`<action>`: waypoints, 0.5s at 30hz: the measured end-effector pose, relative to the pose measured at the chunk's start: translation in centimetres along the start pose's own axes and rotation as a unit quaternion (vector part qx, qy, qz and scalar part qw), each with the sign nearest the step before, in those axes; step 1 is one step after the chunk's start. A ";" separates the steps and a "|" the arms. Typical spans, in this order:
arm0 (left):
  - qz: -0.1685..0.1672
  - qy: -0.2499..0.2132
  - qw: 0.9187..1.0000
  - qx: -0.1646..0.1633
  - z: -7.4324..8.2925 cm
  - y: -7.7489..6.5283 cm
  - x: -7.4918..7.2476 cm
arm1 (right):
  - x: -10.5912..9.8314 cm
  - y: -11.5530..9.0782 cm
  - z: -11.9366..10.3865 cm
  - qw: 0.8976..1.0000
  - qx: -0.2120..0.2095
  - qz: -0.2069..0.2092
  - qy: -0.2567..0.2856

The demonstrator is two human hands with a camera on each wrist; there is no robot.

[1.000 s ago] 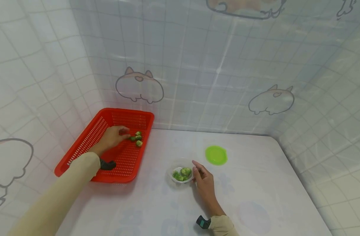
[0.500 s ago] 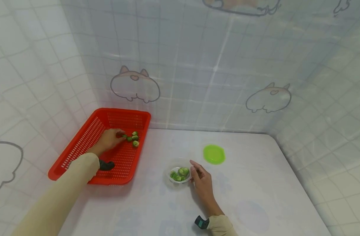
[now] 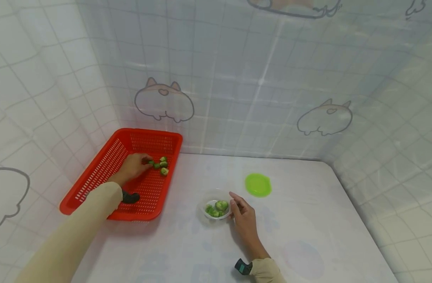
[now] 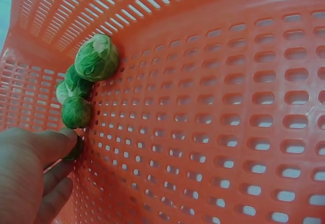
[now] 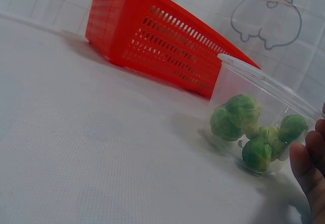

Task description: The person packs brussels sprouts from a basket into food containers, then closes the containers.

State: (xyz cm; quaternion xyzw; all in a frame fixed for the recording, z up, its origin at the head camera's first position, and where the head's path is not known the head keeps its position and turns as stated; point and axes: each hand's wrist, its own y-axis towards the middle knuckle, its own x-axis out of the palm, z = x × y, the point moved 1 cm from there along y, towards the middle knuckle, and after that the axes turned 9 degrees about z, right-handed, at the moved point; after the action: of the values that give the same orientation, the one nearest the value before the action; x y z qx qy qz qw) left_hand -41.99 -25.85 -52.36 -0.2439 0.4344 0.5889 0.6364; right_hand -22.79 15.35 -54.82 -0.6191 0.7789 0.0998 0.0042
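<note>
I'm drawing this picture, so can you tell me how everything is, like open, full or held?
Basket: upright, open on top
Loose sprouts: four, lying in the basket
Tub: upright, open, partly filled with sprouts
Lid: off the tub, flat on the table
Left hand: pinching one sprout
Right hand: touching the tub's side

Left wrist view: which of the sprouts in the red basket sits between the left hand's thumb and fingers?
The lowest sprout in that view, partly hidden by the left hand; the other four sprouts appear above it, outside its grasp.
</note>
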 end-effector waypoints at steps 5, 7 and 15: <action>0.013 0.002 1.000 0.014 0.0 0.1 0.1 | 0.0 0.0 0.1 1.000 -0.003 0.001 -0.002; 0.018 0.005 1.000 0.022 -0.1 0.2 0.2 | -0.1 0.1 0.1 1.000 -0.005 0.002 -0.001; 0.013 0.002 1.000 0.018 -0.4 0.4 0.4 | 0.0 0.0 -0.2 1.000 -0.005 0.000 0.009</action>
State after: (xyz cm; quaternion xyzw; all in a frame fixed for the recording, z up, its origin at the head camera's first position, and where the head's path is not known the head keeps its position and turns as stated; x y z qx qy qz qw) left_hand -42.55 -25.92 -52.81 -0.2281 0.4493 0.5890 0.6318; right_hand -22.77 15.32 -54.62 -0.6201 0.7784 0.0978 -0.0060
